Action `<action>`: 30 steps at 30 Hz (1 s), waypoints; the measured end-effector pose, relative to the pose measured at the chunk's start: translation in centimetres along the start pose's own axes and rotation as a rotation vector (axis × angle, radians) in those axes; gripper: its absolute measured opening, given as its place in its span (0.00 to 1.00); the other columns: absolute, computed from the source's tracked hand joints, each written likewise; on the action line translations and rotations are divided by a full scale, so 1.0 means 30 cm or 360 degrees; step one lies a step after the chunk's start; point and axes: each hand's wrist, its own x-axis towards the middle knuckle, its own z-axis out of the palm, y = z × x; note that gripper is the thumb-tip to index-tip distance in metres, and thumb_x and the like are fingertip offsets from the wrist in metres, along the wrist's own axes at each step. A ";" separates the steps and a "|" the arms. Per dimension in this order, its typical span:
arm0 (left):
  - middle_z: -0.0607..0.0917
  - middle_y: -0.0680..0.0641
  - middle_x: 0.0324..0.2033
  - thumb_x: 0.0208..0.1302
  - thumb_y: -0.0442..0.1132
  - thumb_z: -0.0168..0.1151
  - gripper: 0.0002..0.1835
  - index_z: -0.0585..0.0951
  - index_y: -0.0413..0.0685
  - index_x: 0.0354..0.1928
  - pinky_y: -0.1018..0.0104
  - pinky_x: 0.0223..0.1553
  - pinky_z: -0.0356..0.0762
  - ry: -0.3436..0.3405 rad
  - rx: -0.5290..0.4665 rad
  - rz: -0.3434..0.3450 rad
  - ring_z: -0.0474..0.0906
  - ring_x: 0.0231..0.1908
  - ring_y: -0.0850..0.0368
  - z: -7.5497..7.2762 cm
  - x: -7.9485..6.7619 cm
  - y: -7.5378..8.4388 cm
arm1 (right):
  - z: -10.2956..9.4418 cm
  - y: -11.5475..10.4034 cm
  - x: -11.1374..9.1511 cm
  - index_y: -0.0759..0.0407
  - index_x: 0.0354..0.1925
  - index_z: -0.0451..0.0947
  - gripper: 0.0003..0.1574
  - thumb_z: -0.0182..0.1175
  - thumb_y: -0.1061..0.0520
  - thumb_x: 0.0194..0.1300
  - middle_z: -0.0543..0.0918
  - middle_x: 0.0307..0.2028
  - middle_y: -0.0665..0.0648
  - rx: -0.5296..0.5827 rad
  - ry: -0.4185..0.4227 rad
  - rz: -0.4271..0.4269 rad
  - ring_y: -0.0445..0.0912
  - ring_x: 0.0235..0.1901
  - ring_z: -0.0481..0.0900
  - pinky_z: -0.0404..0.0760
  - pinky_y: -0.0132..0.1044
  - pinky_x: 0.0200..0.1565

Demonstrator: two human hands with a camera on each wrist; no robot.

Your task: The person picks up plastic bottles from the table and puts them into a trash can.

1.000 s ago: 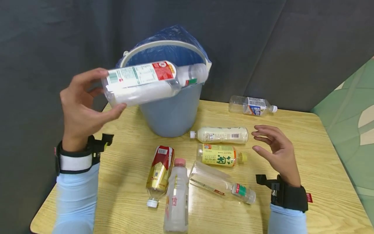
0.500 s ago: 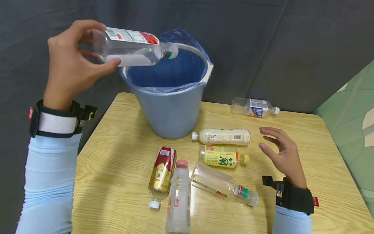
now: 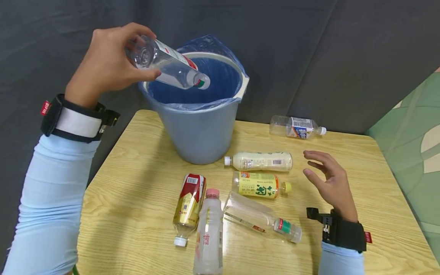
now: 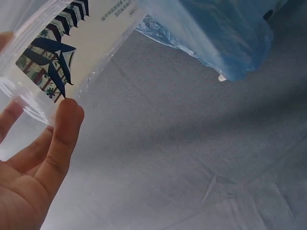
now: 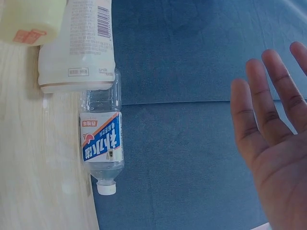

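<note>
My left hand (image 3: 111, 63) grips a clear plastic bottle (image 3: 173, 68) near its base, thumb on one side and fingers on the other. The bottle hangs tilted over the mouth of the grey-blue bucket (image 3: 203, 131), neck lower and toward the right. In the left wrist view its picture label (image 4: 57, 52) shows beside the fingers. My right hand (image 3: 330, 183) holds nothing; its fingers are relaxed, just right of a cream-labelled bottle (image 3: 264, 161) and a yellow-labelled bottle (image 3: 259, 185). The right wrist view shows that hand (image 5: 283, 153) apart from the bottles.
A blue liner bag (image 3: 213, 42) covers the bucket's rim. Also on the wooden table (image 3: 120, 191) lie a red-and-gold bottle (image 3: 189, 202), a pink-capped bottle (image 3: 209, 233), a clear bottle (image 3: 254, 215) and a blue-and-white-labelled bottle (image 3: 297, 127). A dark cloth (image 3: 309, 57) hangs behind.
My left hand has lifted the clear bottle from in front of the bucket to above its mouth, then shifted right and tipped its neck downward. The right hand has barely moved.
</note>
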 end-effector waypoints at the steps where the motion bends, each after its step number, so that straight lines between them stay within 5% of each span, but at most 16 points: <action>1: 0.78 0.32 0.59 0.54 0.44 0.73 0.36 0.73 0.47 0.66 0.39 0.52 0.78 -0.0001 0.0000 -0.0001 0.77 0.54 0.34 0.002 0.002 0.001 | 0.000 0.001 0.000 0.78 0.57 0.72 0.27 0.59 0.80 0.57 0.78 0.58 0.48 -0.0019 -0.0001 0.0003 0.38 0.59 0.75 0.75 0.22 0.57; 12: 0.67 0.35 0.67 0.53 0.53 0.74 0.45 0.65 0.56 0.73 0.32 0.53 0.74 -0.0210 0.0128 -0.0036 0.70 0.60 0.35 0.024 0.001 -0.001 | -0.004 -0.008 0.003 0.75 0.58 0.73 0.27 0.59 0.79 0.58 0.77 0.58 0.45 -0.0102 -0.0008 0.0032 0.36 0.58 0.74 0.74 0.20 0.56; 25: 0.69 0.37 0.66 0.52 0.55 0.74 0.44 0.67 0.55 0.71 0.33 0.51 0.75 -0.0159 0.0111 -0.0002 0.70 0.60 0.37 0.033 -0.022 0.011 | -0.003 -0.012 0.001 0.78 0.58 0.72 0.27 0.58 0.80 0.58 0.78 0.58 0.49 0.0032 0.0004 0.0018 0.38 0.59 0.75 0.74 0.21 0.57; 30: 0.73 0.39 0.62 0.51 0.50 0.76 0.43 0.70 0.54 0.69 0.51 0.44 0.79 -0.0035 -0.0039 0.0092 0.75 0.54 0.42 0.049 -0.062 0.022 | -0.007 -0.015 0.002 0.78 0.57 0.72 0.26 0.58 0.80 0.58 0.78 0.58 0.48 0.0009 0.0014 0.0023 0.38 0.58 0.75 0.74 0.21 0.57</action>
